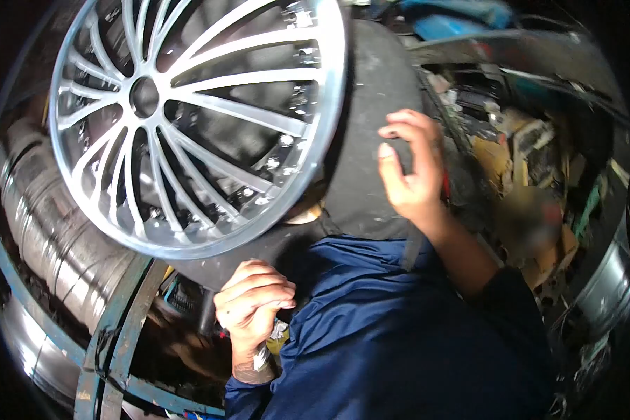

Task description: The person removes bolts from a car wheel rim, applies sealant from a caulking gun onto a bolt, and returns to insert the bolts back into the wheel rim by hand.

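A silver multi-spoke wheel rim (145, 126) fills the upper left, tilted, with its round centre hole showing. My left hand (255, 301) is just below the rim's lower edge, apart from it, with fingers curled and pressed together; what they hold, if anything, is hidden. To the right of the rim, my right hand (413, 164) is raised over a dark padded surface (371, 91), its thumb apart from the bent fingers and nothing visible between them.
Stacked metal rims (56, 210) stand at the left behind a blue-green metal frame (129, 329). Cardboard pieces (493, 161) and mixed scrap lie at the right, near another shiny metal rim (605, 280). A blue sheet (455, 17) is at the top.
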A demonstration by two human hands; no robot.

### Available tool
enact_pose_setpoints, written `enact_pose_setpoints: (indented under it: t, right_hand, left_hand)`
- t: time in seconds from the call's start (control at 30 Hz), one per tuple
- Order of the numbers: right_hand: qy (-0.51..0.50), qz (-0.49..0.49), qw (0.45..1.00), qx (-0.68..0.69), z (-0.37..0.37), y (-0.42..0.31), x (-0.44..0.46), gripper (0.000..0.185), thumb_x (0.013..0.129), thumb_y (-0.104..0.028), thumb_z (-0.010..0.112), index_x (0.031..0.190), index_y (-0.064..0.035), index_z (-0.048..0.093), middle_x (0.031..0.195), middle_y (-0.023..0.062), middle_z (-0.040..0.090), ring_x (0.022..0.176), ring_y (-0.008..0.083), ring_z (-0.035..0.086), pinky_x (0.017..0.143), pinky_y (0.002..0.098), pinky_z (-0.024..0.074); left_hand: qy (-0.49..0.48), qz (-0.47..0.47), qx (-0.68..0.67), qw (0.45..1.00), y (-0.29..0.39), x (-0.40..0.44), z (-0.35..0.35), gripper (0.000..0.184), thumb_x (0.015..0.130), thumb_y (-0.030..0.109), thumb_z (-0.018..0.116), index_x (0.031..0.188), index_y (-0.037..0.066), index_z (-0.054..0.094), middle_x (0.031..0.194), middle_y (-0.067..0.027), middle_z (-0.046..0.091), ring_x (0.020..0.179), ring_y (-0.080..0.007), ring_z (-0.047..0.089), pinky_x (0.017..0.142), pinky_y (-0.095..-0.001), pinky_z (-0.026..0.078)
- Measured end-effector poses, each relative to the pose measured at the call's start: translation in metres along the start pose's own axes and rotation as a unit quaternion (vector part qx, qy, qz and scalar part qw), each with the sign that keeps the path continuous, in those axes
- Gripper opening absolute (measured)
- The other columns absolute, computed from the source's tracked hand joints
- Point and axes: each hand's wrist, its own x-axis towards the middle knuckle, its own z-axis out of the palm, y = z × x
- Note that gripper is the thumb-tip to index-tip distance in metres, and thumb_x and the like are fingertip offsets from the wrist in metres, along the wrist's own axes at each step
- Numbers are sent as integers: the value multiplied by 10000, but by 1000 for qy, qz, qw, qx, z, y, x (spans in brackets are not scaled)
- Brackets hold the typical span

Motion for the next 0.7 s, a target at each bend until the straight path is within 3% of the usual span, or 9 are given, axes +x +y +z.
enact_pose_setpoints:
  t: [0.17,0.27,0.3,0.33,0.4,0.47,0.57,0.63,0.7]
  right_hand:
    - [35,-13,999,27,-8,4,-1,172,719,-48,626,888,-81,626,1012,107,612,963,314,575,863,419,441]
    - [31,-15,998,44,-17,2,-9,230,742,-54,634,970,-61,607,1107,122,572,1034,330,547,916,428,437]
    - [21,-18,999,42,-18,3,-12,286,759,-89,647,1042,-72,609,1175,124,554,1082,329,527,939,433,424]
    - [8,-21,999,43,-16,5,-16,344,777,-125,659,1115,-83,611,1243,127,536,1131,328,507,963,439,412]
    - [-32,-22,999,-7,-29,3,-23,432,816,-203,661,1230,-109,582,1371,141,460,1232,337,445,988,441,393]
    - [-82,-6,996,-23,-44,12,-33,514,863,-277,648,1350,-162,529,1484,152,364,1331,361,363,1065,465,339]
    - [-73,39,995,47,-58,37,-57,542,915,-309,609,1425,-196,464,1532,172,305,1367,384,340,1131,485,275]
    - [-69,123,989,54,-70,65,-83,470,938,-310,588,1379,-163,519,1398,181,493,1288,356,461,1096,454,351]
    - [-72,111,990,-57,-89,104,-113,203,889,-203,606,978,-55,712,1083,171,682,1032,319,646,926,429,503]
  left_hand:
    - [-60,12,6,998,-27,-9,42,203,830,63,642,649,1,573,635,-96,598,645,-236,599,691,-353,493]
    - [-44,-67,3,997,-39,-10,61,235,897,76,574,686,-27,553,657,-115,569,623,-238,559,640,-342,468]
    - [-73,-18,64,995,-39,-1,71,188,893,63,579,731,-30,558,706,-116,585,665,-258,571,670,-347,473]
    - [-143,1,134,981,-28,13,76,68,883,42,600,899,-23,612,875,-152,616,870,-303,600,816,-390,481]
    - [-165,102,271,943,-10,31,106,324,855,21,639,1174,7,582,1180,-236,552,1138,-354,539,988,-420,422]
    - [-201,82,310,926,-16,35,121,543,838,51,679,1343,57,480,1400,-262,367,1311,-416,384,1086,-477,327]
    - [-234,161,382,880,-7,45,138,623,807,49,651,1396,126,464,1496,-237,268,1398,-457,213,1148,-524,222]
    - [-265,184,429,844,-5,47,144,698,762,35,601,1426,203,470,1568,-183,197,1421,-464,152,1161,-546,181]
    - [-285,183,432,836,-6,49,147,681,745,124,618,1404,249,504,1569,-179,213,1428,-493,110,1150,-610,97]
